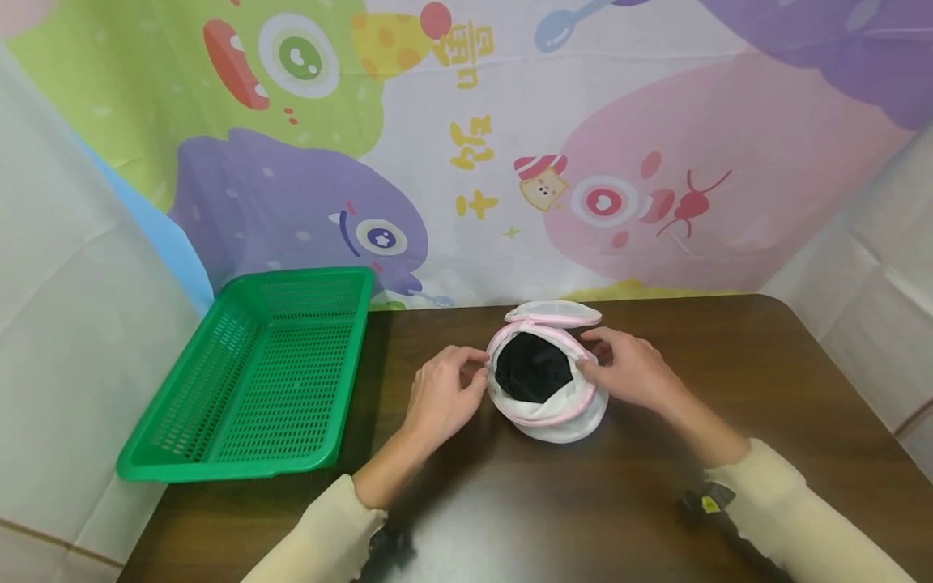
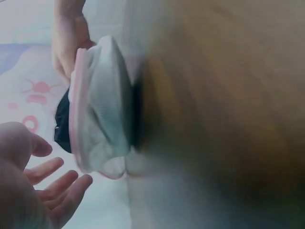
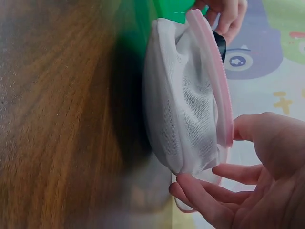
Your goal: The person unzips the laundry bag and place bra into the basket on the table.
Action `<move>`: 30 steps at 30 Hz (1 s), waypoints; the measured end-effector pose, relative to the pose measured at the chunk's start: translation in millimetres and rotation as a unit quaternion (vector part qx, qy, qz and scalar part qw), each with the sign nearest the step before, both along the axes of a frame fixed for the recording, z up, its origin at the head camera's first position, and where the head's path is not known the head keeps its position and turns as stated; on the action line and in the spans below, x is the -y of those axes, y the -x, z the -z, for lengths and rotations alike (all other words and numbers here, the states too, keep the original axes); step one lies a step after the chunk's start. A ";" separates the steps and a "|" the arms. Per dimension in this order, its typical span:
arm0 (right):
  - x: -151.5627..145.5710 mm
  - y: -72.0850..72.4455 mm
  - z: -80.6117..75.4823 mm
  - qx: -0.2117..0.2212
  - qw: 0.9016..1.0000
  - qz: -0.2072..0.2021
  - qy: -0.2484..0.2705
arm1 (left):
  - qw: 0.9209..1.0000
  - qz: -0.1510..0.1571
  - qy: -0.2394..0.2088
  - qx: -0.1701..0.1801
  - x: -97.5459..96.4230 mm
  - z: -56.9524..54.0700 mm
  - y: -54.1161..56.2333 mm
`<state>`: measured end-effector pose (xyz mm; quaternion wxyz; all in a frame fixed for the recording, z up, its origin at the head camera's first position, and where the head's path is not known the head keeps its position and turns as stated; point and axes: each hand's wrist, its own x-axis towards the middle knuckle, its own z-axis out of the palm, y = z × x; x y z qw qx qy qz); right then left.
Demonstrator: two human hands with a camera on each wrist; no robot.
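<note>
A round white mesh laundry bag (image 1: 576, 425) with pink zipper trim stands on the table, its lid flap (image 1: 554, 313) folded back at the far side. Black fabric (image 1: 534, 368) fills its opening. My right hand (image 1: 632, 366) holds the bag's right side, thumb at the zipper rim and fingers against the mesh (image 3: 195, 105). At the left rim is my left hand (image 1: 445, 393), with its fingertips close to the edge. In the left wrist view, this left hand (image 2: 43, 186) has its fingers loosely spread, nothing between them.
On the left stands a green plastic basket (image 1: 342, 405) with slotted walls, and nothing shows in it. The brown wooden table (image 1: 568, 518) meets a cartoon-printed cloth (image 1: 466, 243) at its back edge. White panels (image 1: 867, 267) flank both sides.
</note>
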<state>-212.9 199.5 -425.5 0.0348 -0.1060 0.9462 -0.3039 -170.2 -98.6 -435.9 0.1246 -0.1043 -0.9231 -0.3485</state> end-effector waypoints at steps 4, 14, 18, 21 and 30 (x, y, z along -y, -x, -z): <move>-1.5 -4.8 -3.9 0.007 1.000 0.008 0.003 | 1.000 0.004 -0.025 -0.005 -2.5 -7.6 4.5; -0.1 -15.0 -0.5 0.025 0.999 -0.027 -0.014 | 0.998 0.027 -0.035 0.053 -15.1 -6.5 19.5; 2.2 -12.8 1.5 0.019 0.999 -0.034 -0.010 | 0.997 0.020 -0.020 0.066 -20.0 -6.4 23.1; 3.6 -10.6 2.2 0.022 0.999 -0.035 -0.007 | 0.997 0.018 -0.018 0.070 -23.1 -7.7 24.0; 4.6 -6.3 2.1 0.018 0.999 -0.039 -0.008 | 0.993 0.041 -0.016 0.108 -28.2 -4.2 24.2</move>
